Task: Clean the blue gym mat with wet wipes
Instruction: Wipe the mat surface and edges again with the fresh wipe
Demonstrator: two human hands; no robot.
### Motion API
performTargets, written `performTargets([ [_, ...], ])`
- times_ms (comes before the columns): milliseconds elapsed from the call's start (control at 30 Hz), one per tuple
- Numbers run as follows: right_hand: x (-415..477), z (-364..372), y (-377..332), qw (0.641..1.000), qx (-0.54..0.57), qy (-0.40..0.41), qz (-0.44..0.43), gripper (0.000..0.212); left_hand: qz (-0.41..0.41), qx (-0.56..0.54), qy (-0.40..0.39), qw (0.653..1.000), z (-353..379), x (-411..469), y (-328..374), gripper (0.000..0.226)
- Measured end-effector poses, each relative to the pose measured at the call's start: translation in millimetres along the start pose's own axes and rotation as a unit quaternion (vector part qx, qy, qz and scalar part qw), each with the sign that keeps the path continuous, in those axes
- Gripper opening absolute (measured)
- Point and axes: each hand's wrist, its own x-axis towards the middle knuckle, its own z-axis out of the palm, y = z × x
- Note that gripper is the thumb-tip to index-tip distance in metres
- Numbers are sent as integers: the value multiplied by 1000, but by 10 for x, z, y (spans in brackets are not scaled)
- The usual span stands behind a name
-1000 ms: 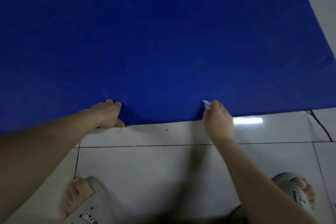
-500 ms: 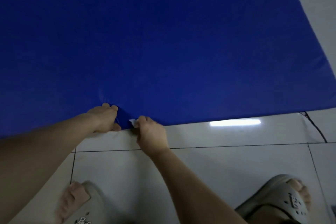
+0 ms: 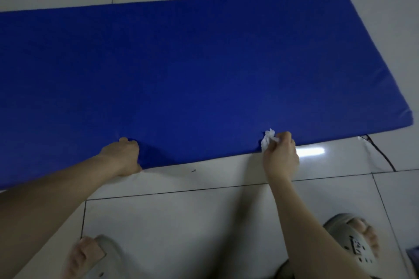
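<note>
Below, on white floor tiles [image 3: 204,222], the left hand [image 3: 122,156] pinches the blue gym mat [image 3: 192,75] edge; the right hand [image 3: 281,156] closes its fingers on a crumpled wet wipe [image 3: 267,140] against the same edge, with grey slippers [image 3: 353,242] nearby.

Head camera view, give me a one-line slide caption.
Left hand grips blue gym mat edge; right hand wipes it with wet wipe.

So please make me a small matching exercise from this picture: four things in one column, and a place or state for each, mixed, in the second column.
1. left hand
2. wet wipe
3. blue gym mat
4. black cable

a. crumpled, in the right hand
b. lying flat on the tiled floor
c. gripping the mat's near edge
d. on the floor by the mat's right corner

Pairs: 1-c, 2-a, 3-b, 4-d
</note>
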Motion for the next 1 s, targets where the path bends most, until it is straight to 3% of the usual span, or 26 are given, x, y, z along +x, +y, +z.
performTargets([
  [67, -66, 34, -8, 997, 71, 5, 9, 21, 36, 48, 2, 998, -191, -56, 303, 23],
  [133, -123, 72, -13, 995, 102, 5, -16, 23, 102, 43, 28, 993, -343, -62, 747, 29],
  [233, -166, 115, -15, 993, 106, -10, -44, 23, 184, 19, 147, 972, -431, -38, 1501, 33],
  [367, -124, 126, 37, 992, 125, -11, -35, 14, 194, 90, 229, 950, -398, 124, 2101, 40],
  [600, -156, 83, -87, 979, 202, 12, 10, 4, 289, 108, 184, 933, -572, 217, 1922, 29],
  [700, -338, 108, -221, 973, 226, -20, -26, 6, 293, 74, 184, 935, -534, 112, 1584, 33],
  [833, -926, 327, -573, 961, 231, -91, -123, 7, 224, 66, 166, 958, -247, -10, 745, 39],
  [933, -1431, 621, -876, 949, 126, -176, -230, 15, 148, 45, 145, 977, 75, -47, 264, 38],
  [1000, -1566, 725, -972, 944, 54, -199, -257, 19, 126, 14, 138, 982, 218, 5, 224, 38],
])
